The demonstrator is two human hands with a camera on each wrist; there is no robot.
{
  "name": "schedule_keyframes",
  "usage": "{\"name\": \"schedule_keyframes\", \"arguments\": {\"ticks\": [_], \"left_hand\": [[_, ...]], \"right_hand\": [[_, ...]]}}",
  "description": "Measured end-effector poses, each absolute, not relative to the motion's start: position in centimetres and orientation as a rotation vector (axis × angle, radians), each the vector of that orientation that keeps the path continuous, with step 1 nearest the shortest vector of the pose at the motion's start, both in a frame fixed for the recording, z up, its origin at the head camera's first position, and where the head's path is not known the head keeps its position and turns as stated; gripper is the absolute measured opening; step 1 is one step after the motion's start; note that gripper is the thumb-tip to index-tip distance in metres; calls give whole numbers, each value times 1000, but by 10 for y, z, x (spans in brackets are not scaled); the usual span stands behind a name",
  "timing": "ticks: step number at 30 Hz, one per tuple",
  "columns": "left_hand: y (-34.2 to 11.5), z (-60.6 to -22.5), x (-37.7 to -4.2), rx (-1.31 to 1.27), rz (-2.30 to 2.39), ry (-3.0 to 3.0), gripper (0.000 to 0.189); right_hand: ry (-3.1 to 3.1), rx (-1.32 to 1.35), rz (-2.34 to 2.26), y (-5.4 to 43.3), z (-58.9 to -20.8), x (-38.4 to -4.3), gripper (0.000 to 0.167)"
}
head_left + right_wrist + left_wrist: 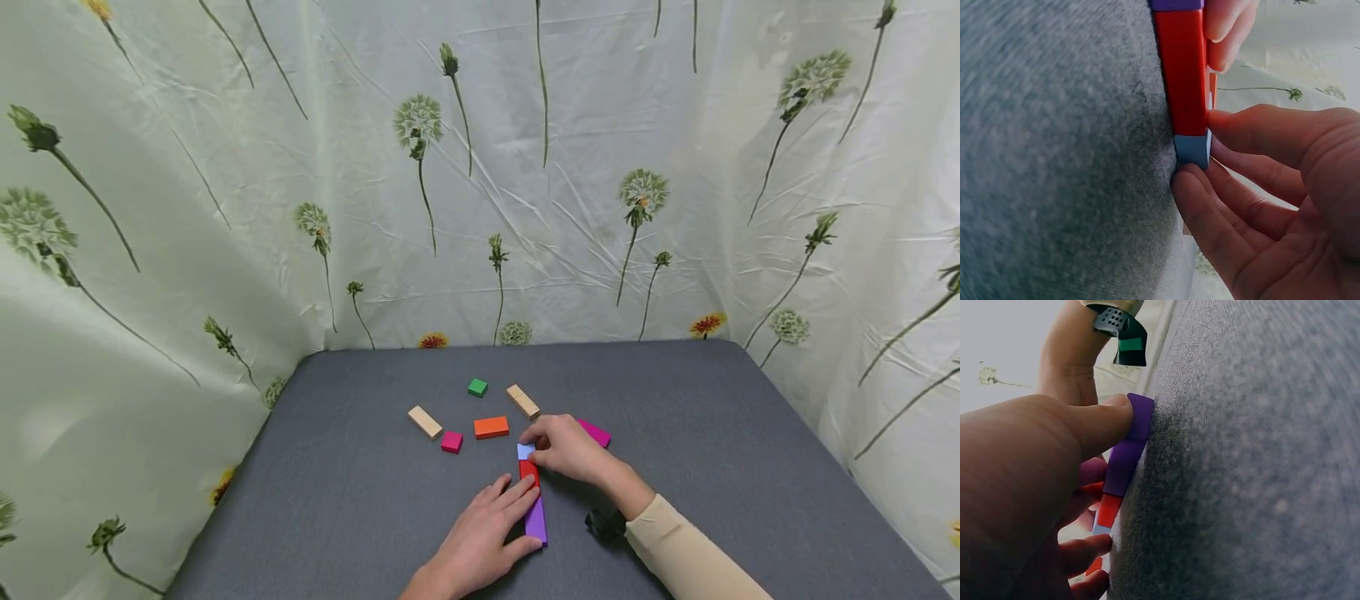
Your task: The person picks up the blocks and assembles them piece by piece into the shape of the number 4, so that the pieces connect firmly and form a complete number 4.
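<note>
A light blue block, a red block and a purple block lie end to end in a row on the grey table. My right hand pinches the light blue block at the far end. In the right wrist view a fingertip rests against that block's outer end, and the thumb is by its join with the red one. My left hand lies spread along the row from the left. Its fingers touch the red block's side, while the thumb presses the purple block's near end.
Beyond the row lie an orange block, a pink block, a green block and two plain wooden blocks. A magenta block sits partly behind my right hand. Flowered fabric hangs behind the table.
</note>
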State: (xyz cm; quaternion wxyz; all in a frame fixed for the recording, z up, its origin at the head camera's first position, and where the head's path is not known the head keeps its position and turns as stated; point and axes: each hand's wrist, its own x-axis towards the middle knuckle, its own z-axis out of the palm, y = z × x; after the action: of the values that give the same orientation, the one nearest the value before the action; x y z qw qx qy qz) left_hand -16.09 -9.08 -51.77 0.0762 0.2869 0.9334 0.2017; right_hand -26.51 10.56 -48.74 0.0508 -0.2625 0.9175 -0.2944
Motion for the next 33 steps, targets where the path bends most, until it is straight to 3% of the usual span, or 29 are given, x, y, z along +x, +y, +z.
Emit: {"name": "schedule_keyframes", "arguments": {"ticks": [20,33], "left_hand": [[-88,-518,-159,840,595,2805,67],[-88,-516,-160,812,579,2806,68]], "right_hand": [[2794,-815,-921,106,-487,-263,19],[2894,-815,-961,119,-473,-255,33]]}}
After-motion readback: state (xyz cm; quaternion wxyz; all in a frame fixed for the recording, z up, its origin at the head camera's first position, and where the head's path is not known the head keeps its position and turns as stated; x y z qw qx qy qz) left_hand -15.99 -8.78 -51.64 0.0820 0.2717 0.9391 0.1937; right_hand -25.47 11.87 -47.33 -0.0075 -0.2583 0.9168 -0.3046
